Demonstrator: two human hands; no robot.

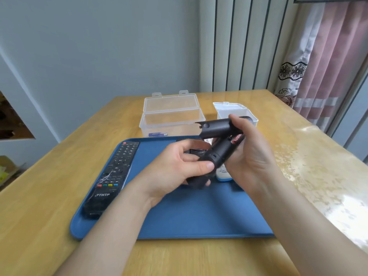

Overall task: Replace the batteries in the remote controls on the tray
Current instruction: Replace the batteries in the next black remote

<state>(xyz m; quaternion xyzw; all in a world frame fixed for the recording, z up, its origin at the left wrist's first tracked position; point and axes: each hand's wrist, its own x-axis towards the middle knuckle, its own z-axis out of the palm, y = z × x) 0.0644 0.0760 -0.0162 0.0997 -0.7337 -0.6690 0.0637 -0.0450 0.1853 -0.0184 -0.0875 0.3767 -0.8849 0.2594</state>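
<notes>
Black plastic fills both hands: the left hand [179, 166] wraps the near end of a slim black remote control [215, 154], held above the blue plastic tray [199, 216]. The right hand [249, 148] pinches the curved black battery cover [216, 127], clear of the bay, and seems to prop the remote's far end too. A red-labelled battery [237, 139] shows in the opened bay. On the tray lie a long black button remote [111, 176] and, beneath the hands, a white remote [224, 173]. Beyond, on the wooden desk [49, 186], stand an open clear plastic box [171, 118] holding blue batteries [158, 134] and a small white box [231, 110]. With one hand doing two jobs, the cover could slip, or a loosened battery could drop and roll away.
</notes>
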